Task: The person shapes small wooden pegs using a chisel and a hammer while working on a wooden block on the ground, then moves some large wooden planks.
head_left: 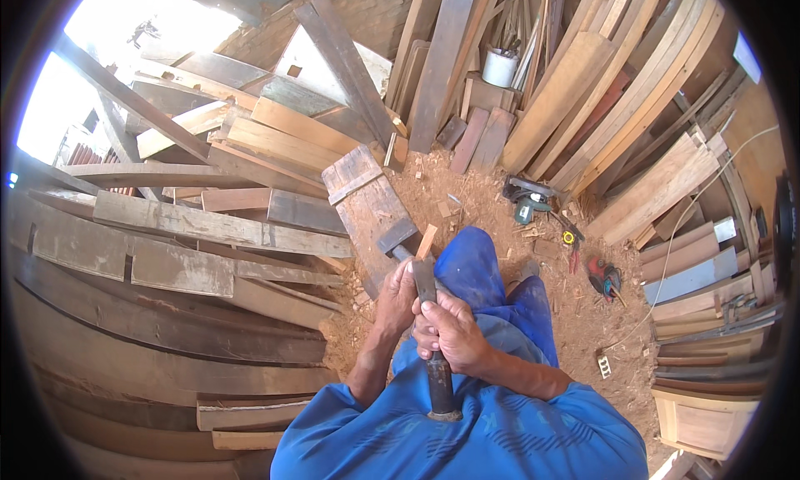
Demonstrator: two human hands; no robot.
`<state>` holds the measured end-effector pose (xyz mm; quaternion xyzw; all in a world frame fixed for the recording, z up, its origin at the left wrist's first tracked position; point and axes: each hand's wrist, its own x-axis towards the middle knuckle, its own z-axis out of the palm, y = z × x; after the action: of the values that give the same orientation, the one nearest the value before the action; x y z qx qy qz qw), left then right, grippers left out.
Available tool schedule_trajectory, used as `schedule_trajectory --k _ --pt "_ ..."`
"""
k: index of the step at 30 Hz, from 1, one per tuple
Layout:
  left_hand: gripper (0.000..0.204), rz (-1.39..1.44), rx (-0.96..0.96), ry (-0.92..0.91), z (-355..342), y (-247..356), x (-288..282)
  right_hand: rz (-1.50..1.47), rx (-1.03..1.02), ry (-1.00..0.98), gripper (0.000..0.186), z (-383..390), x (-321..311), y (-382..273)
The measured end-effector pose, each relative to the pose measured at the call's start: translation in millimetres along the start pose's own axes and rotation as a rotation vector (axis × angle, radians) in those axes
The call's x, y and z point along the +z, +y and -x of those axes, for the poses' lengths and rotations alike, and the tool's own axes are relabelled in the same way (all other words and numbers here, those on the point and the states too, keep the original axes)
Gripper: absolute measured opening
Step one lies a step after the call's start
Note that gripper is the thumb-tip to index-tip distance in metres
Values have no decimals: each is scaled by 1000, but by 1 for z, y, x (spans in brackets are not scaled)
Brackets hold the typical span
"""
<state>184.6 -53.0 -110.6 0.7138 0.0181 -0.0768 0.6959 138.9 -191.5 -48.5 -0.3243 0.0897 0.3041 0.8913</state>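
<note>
A chisel (440,384) with a dark handle lies along the front of my body, its handle end against my blue shirt and its broad brownish blade pointing away. My right hand (452,332) is wrapped round its middle. Closed against the blade's left side is my left hand (396,298); its fingertips are partly hidden. Just beyond that hand, a hammer-like tool with a grey block head (397,233) rests on a worn board (358,198); where its handle ends is hidden. A small pale wood piece (427,241) sticks up beyond the blade.
Stacked planks (183,267) crowd the left, and curved timbers (617,97) lean at the far right. On the shaving-strewn floor (500,188) lie a green power tool (530,203), a yellow tape measure (570,237) and a red-and-black tool (603,276). A cord runs to a white socket strip (604,366).
</note>
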Motion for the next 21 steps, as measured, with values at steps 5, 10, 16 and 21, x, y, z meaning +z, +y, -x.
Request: schedule_trajectory --k 5,10,16,21 --pt "36 27 42 84 11 7 12 25 -2 8 16 5 0 -3" --pt "36 63 -15 -201 77 -23 2 251 -575 68 17 40 -3 -38" --pt "41 813 -347 -367 42 -6 37 114 -435 305 28 42 -69 -65" --pt "45 1020 -428 -915 4 -5 81 477 -462 369 25 33 -72 -62"
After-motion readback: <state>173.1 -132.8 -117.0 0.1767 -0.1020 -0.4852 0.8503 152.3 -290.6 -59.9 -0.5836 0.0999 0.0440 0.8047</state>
